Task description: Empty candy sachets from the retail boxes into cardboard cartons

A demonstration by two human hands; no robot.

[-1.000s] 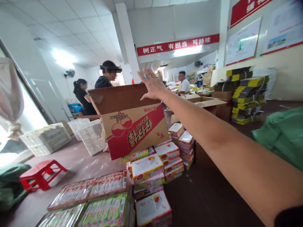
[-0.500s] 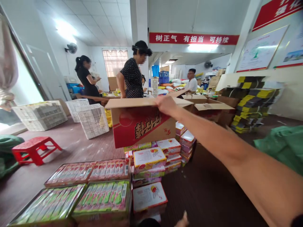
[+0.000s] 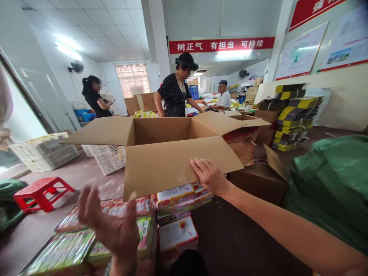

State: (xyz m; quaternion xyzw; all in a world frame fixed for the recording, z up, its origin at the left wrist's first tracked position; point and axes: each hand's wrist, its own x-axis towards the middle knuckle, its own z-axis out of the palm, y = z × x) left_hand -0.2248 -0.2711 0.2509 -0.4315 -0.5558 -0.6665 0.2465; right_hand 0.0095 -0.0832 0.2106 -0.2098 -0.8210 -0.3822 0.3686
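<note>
A large cardboard box with its flaps spread stands in front of me. My right hand has hold of the edge of its near flap, fingers lying over the top and the thumb hidden. My left hand is raised before the flap's left part, fingers spread and slightly blurred, with nothing in it. Below the flap, small printed boxes are stacked. To their left are trays of green packets and red packets, partly covered by my left hand.
A red stool and white plastic crates stand at left. Green sacking bulges at right, beside another open carton and bundled black-yellow stacks. Beyond the box, a person in a dotted top stands, with other people farther back.
The box's near flap has swung down towards me, showing the inside, and the side flaps are spread. My right hand has moved down with the flap. My left hand has come up into view.
</note>
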